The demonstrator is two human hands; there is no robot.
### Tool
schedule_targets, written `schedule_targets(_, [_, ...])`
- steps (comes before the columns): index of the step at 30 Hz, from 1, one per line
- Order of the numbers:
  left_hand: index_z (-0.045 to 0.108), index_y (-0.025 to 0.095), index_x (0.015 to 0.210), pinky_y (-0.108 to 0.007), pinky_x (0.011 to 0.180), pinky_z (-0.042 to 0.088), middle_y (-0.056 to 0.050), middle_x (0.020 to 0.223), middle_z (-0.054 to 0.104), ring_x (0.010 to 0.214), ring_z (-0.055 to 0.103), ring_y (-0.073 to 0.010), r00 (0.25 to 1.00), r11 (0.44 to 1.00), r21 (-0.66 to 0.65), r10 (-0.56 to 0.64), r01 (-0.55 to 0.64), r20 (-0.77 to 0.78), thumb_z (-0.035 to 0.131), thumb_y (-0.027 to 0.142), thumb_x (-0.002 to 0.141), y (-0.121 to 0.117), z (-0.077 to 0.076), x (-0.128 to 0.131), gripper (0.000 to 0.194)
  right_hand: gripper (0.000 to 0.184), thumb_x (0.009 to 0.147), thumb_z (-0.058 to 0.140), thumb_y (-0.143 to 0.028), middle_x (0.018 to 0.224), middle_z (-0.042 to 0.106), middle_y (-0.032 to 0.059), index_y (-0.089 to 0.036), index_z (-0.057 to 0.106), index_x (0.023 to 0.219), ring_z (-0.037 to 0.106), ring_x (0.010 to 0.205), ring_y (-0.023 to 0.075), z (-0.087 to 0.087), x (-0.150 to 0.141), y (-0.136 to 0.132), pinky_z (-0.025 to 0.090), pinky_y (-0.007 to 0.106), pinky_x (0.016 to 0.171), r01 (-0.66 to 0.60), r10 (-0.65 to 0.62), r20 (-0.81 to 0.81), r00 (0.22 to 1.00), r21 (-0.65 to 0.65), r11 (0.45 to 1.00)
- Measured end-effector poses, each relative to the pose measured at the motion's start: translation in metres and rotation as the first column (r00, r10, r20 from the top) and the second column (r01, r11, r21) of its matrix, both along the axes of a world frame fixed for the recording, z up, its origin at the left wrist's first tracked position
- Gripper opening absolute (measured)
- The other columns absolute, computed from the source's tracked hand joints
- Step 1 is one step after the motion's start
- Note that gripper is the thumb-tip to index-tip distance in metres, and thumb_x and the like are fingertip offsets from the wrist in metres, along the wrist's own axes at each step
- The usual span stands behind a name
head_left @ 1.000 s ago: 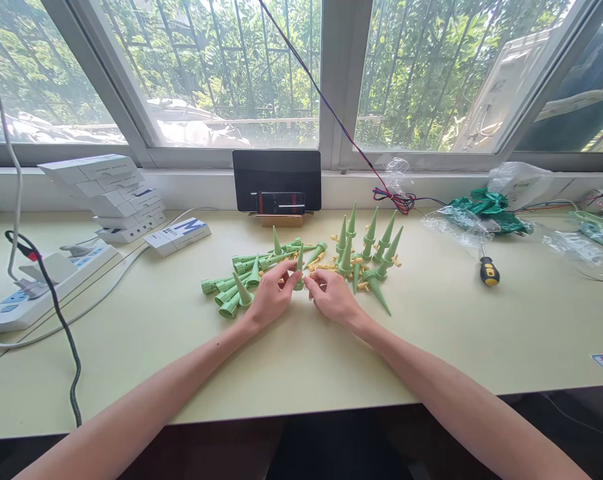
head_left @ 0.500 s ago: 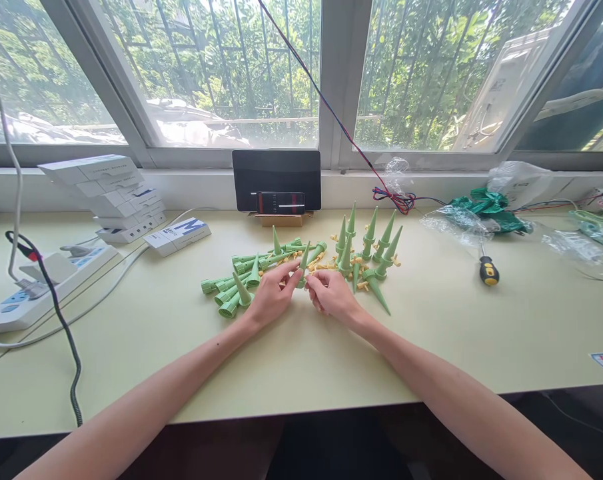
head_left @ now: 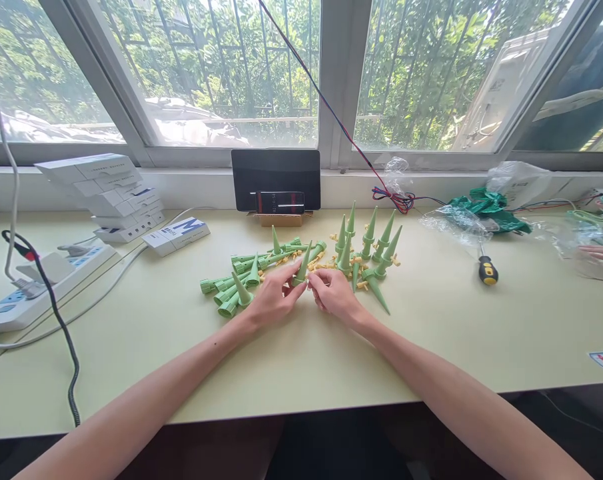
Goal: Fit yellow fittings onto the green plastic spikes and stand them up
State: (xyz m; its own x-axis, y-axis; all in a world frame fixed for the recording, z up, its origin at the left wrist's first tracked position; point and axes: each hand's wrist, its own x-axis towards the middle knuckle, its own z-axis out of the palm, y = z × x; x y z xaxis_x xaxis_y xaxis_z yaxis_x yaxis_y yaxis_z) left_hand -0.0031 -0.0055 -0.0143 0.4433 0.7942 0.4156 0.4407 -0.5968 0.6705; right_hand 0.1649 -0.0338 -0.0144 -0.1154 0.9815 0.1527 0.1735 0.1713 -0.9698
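Note:
My left hand (head_left: pixel 276 293) is closed around a green plastic spike (head_left: pixel 302 267), its point tilted up. Just right of it, my right hand (head_left: pixel 334 291) is pinched at the spike's side; whatever its fingertips hold is hidden or too small to name. Beside my left hand lie several green ribbed tubes (head_left: pixel 226 293) and loose spikes (head_left: pixel 242 291). Small yellow valves (head_left: pixel 297 253) are scattered behind my hands. Beyond my right hand, several green spikes fitted with yellow valves (head_left: pixel 370 235) stand upright, and another spike (head_left: pixel 378 293) lies on its side.
A black tablet and a phone (head_left: pixel 280 202) lean on a stand at the back. Left are stacked white boxes (head_left: pixel 124 197) and a power strip (head_left: pixel 51 287). Right are a screwdriver (head_left: pixel 488 270), green plastic wrap (head_left: pixel 486 207) and another person's hand (head_left: pixel 602 253) at the edge.
The spike in my left hand has tilted slightly to the right, and that hand's fingers have shifted around it. Another person's hand has come into view at the right edge.

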Motion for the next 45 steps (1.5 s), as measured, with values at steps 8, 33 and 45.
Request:
schedule_targets(8, [0.056,0.017,0.133,-0.024,0.057,0.053,-0.007,0.096,0.066,0.071,0.056,-0.0148,0.999,0.999,-0.027,-0.040,0.040,-0.028,0.056,0.035,0.088,0.0009,0.0020,-0.0010,0.048,0.037,0.090,0.044,-0.038,0.048,0.044,-0.0040,-0.020,0.044,0.058,0.042,0.046,0.0108,0.0021,0.0031,-0.0009,0.034,0.024,0.050,0.015,-0.031,0.156,0.987,0.098,0.995])
schedule_targets(33, [0.055,0.015,0.134,-0.026,0.052,0.053,-0.005,0.093,0.066,0.062,0.053,-0.0127,0.998,0.985,-0.168,-0.039,0.048,0.056,0.065,0.045,0.082,0.0006,0.0025,-0.0017,0.061,0.034,0.091,0.042,-0.026,0.057,0.032,-0.0034,-0.021,0.030,0.059,0.028,0.057,0.0122,-0.0013,0.0054,-0.0008,0.025,0.025,0.054,0.014,-0.097,0.262,0.960,0.301,0.953])
schedule_targets(45, [0.052,0.016,0.138,-0.031,0.062,0.058,-0.010,0.117,0.066,0.071,0.057,-0.0142,0.998,0.984,-0.175,-0.016,0.028,0.068,0.067,0.044,0.080,0.0012,-0.0005,-0.0026,0.067,0.033,0.090,0.044,-0.031,0.055,0.041,-0.0032,-0.020,0.041,0.059,0.038,0.055,0.0114,-0.0024,0.0068,0.0022,0.029,0.025,0.054,0.015,-0.050,0.218,0.975,0.157,0.987])
